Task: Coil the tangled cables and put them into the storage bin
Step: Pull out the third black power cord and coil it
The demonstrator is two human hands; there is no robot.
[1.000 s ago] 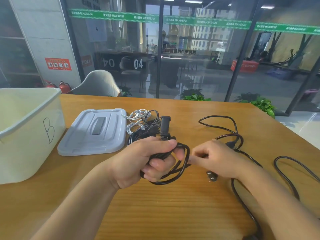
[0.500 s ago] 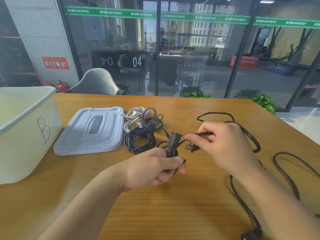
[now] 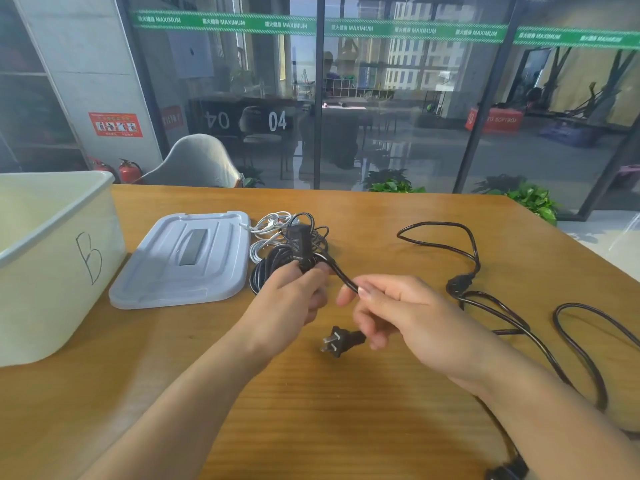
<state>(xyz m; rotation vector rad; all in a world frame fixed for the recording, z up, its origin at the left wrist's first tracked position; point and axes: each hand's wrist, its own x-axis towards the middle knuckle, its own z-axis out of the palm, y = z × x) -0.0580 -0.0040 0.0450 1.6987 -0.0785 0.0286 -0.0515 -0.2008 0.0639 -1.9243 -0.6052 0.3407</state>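
Observation:
My left hand (image 3: 294, 299) grips a black power cable (image 3: 341, 273) just below its upright socket connector (image 3: 298, 242). My right hand (image 3: 391, 310) pinches the same cable a little further along, fingers curled round it. The cable's two-pin plug (image 3: 337, 341) hangs below my right hand, just over the wooden table (image 3: 311, 410). The white storage bin (image 3: 52, 268) marked "B" stands open at the left. A pile of coiled black and white cables (image 3: 273, 244) lies behind my left hand.
The bin's grey lid (image 3: 183, 259) lies flat between the bin and the cable pile. Another long black cable (image 3: 485, 292) sprawls loose over the right side of the table, reaching the near edge. A chair and a glass wall stand beyond the table.
My left hand has risen with the connector toward the cable pile. My right hand moved left and down, sliding along the cable; the plug it pinched now dangles below it.

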